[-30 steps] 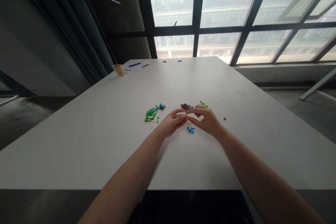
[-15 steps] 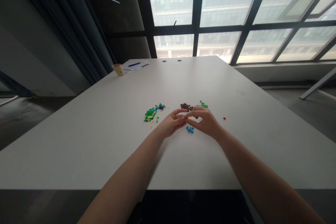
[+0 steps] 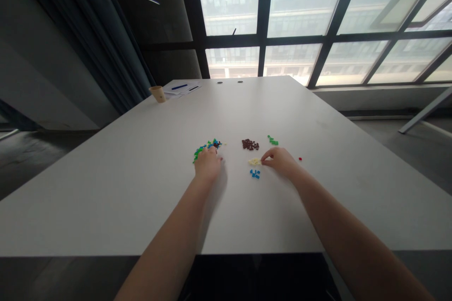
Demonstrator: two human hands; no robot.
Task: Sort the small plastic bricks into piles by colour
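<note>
Left hand (image 3: 207, 164) cups the green-and-blue bricks (image 3: 199, 153) (grip hidden, cannot tell), right hand (image 3: 280, 160) curves empty-looking just beside the cream bricks (image 3: 254, 162): tiny, light, stiff, slippery, best pinched by their edges.

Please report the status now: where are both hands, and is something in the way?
Left hand at mixed green-blue bricks. Right hand beside cream bricks. Blue bricks close by, untouched.

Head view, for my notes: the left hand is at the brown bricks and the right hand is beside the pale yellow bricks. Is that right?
Not quite. The head view shows the left hand at the green and blue bricks, not the brown bricks. The right hand is beside the pale yellow bricks, as you said.
</note>
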